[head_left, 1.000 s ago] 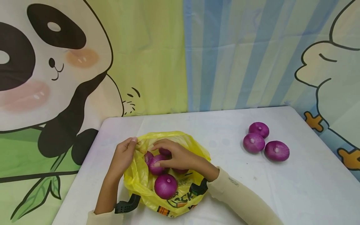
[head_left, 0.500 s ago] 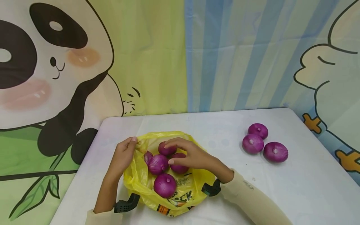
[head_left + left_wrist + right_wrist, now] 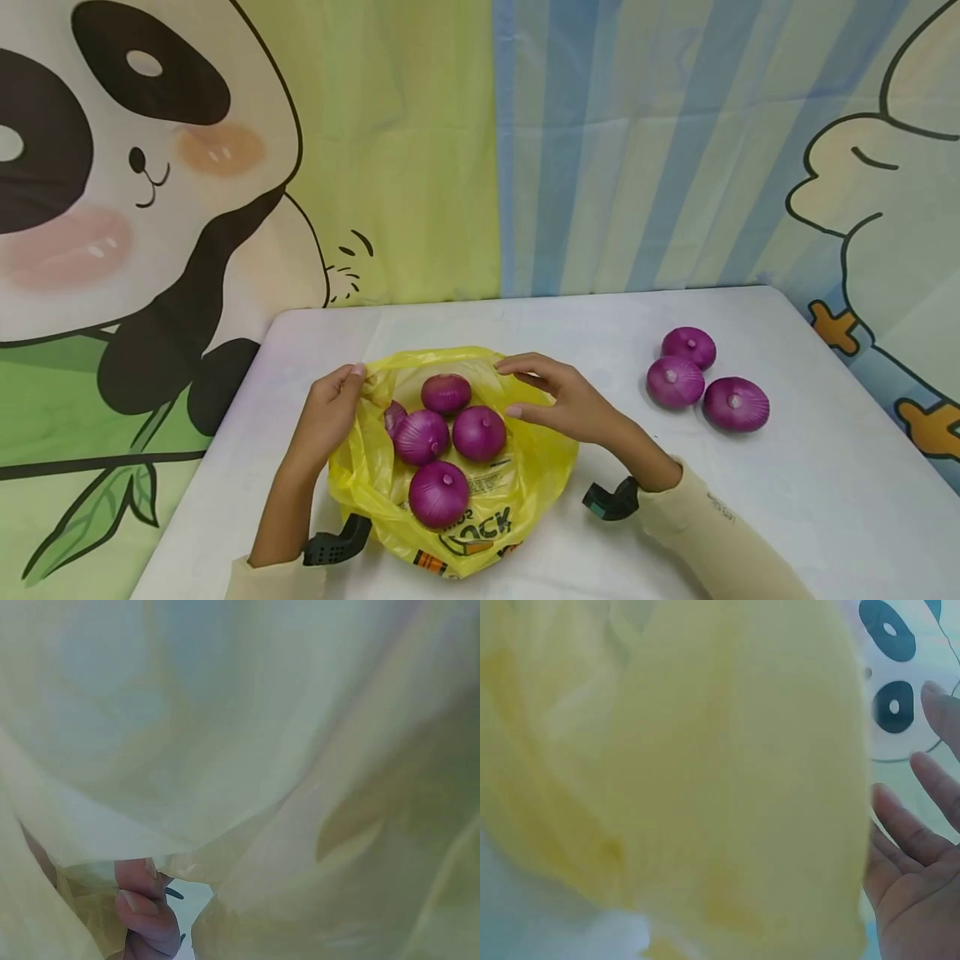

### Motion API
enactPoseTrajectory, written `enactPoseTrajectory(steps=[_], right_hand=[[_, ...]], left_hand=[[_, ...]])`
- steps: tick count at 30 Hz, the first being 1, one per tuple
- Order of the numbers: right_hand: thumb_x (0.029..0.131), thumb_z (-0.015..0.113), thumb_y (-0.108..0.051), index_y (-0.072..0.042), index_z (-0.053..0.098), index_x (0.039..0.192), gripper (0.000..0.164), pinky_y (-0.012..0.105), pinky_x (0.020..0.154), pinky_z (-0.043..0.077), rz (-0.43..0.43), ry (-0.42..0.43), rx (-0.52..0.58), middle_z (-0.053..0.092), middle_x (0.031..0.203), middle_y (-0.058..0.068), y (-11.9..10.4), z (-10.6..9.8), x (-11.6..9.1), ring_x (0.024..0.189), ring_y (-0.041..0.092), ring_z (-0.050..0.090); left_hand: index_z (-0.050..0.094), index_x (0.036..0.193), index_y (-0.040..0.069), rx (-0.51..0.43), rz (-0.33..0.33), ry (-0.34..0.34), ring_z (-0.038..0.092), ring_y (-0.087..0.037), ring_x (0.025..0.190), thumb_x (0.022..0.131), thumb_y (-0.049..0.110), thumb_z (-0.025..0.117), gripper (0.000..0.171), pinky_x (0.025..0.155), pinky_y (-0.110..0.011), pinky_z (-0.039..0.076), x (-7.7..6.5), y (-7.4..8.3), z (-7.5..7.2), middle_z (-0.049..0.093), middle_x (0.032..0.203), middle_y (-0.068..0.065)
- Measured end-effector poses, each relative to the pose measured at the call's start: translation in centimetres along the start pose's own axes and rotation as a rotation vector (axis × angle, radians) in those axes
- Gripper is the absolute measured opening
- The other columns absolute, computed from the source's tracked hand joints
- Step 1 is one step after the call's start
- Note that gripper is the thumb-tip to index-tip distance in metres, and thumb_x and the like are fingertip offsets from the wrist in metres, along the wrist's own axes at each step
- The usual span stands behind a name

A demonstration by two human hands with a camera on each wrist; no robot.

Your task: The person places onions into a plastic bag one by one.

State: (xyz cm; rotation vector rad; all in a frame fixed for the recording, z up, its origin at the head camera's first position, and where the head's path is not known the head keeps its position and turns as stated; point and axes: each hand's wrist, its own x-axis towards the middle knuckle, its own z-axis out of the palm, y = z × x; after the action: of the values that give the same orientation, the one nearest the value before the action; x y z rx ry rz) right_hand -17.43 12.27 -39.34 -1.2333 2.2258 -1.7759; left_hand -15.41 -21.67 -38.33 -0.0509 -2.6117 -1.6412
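A yellow plastic bag (image 3: 525, 483) stands with its mouth wide on the table, several purple onions inside. Among them one onion (image 3: 439, 495) lies at the front and another onion (image 3: 478, 433) to the right. My left hand (image 3: 335, 412) pinches the bag's left rim between thumb and fingers; in the left wrist view its curled fingertips (image 3: 146, 907) show beneath the pale plastic. Above the bag's right rim is my right hand (image 3: 566, 400), holding nothing, fingers and thumb spread. The right wrist view shows that palm (image 3: 922, 907) beside the yellow plastic.
Three more onions sit grouped at the right back of the white table (image 3: 600, 333): a rear onion (image 3: 688, 347), a left onion (image 3: 675, 382) and a right onion (image 3: 737, 405). Behind the table hangs a printed curtain (image 3: 420, 150) with a panda.
My right hand has withdrawn from among the onions toward the right, out over the bag's rim, uncovering the onions inside. My left hand keeps its hold on the bag.
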Motion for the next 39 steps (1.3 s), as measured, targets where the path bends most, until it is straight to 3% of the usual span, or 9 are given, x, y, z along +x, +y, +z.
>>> enactPoseTrajectory(steps=[6,11,16,23,29,32,35,39], right_hand=[[0.088,0.068,0.006,0.006,0.054,0.128,0.043,0.039,0.103,0.038,0.017,0.044,0.003,0.053,0.130,0.022,0.4,-1.0,-1.1,0.126,0.028,0.048],[0.085,0.069,0.009,0.003,0.054,0.129,0.046,0.041,0.105,0.036,0.014,0.143,-0.045,0.053,0.130,0.017,1.1,-1.7,-2.1,0.125,0.030,0.048],[0.085,0.071,0.007,-0.002,0.054,0.132,0.051,0.035,0.107,0.033,0.072,0.240,-0.079,0.053,0.134,0.012,2.0,-3.1,-3.4,0.129,0.024,0.045],[0.084,0.071,0.009,0.004,0.052,0.132,0.052,0.030,0.105,0.034,0.124,0.316,-0.111,0.052,0.134,0.013,2.3,-5.8,-5.6,0.128,0.016,0.045],[0.081,0.075,0.008,0.005,0.050,0.131,0.056,0.035,0.105,0.033,0.187,0.426,-0.306,0.044,0.137,0.020,0.4,-7.0,-6.5,0.128,0.010,0.042],[0.082,0.076,0.002,0.005,0.050,0.131,0.056,0.035,0.105,0.032,0.252,0.481,-0.404,0.041,0.140,0.021,-1.1,-7.2,-6.9,0.131,0.018,0.041],[0.083,0.075,0.000,0.006,0.048,0.133,0.056,0.034,0.105,0.032,0.284,0.520,-0.422,0.041,0.140,0.022,-1.3,-7.8,-7.6,0.132,0.023,0.040],[0.083,0.076,0.001,0.003,0.048,0.135,0.059,0.030,0.105,0.032,0.293,0.574,-0.394,0.040,0.141,0.018,0.8,-9.4,-9.1,0.134,0.019,0.039]], left_hand=[[0.059,0.096,-0.001,0.006,0.014,-0.004,0.050,-0.019,0.059,0.104,0.045,0.039,0.051,0.054,-0.030,0.047,0.0,-0.1,0.0,0.047,0.073,-0.013],[0.059,0.097,0.000,0.016,-0.002,-0.001,0.050,-0.019,0.059,0.104,0.045,0.038,0.051,0.054,-0.029,0.047,-0.1,-0.1,-0.1,0.048,0.074,-0.013],[0.059,0.100,-0.002,0.002,-0.014,0.000,0.051,-0.018,0.061,0.105,0.042,0.039,0.049,0.055,-0.029,0.047,0.0,0.0,-0.2,0.050,0.076,-0.014],[0.059,0.100,-0.002,-0.012,-0.034,0.001,0.051,-0.019,0.062,0.106,0.037,0.040,0.044,0.056,-0.028,0.047,0.1,-0.1,0.0,0.050,0.078,-0.013],[0.058,0.096,-0.002,0.002,-0.018,0.001,0.051,-0.019,0.061,0.105,0.042,0.040,0.048,0.055,-0.029,0.047,0.2,-0.2,0.1,0.049,0.076,-0.013],[0.058,0.095,-0.001,-0.001,-0.011,-0.001,0.051,-0.019,0.060,0.104,0.045,0.040,0.050,0.054,-0.029,0.047,0.2,-0.2,0.2,0.049,0.074,-0.014],[0.057,0.094,0.000,-0.007,-0.012,-0.002,0.050,-0.020,0.059,0.104,0.046,0.039,0.051,0.053,-0.030,0.047,0.2,-0.3,0.3,0.048,0.074,-0.014],[0.057,0.094,0.000,-0.007,-0.014,-0.006,0.051,-0.020,0.059,0.104,0.046,0.039,0.051,0.054,-0.030,0.048,0.2,-0.3,0.4,0.049,0.075,-0.014]])
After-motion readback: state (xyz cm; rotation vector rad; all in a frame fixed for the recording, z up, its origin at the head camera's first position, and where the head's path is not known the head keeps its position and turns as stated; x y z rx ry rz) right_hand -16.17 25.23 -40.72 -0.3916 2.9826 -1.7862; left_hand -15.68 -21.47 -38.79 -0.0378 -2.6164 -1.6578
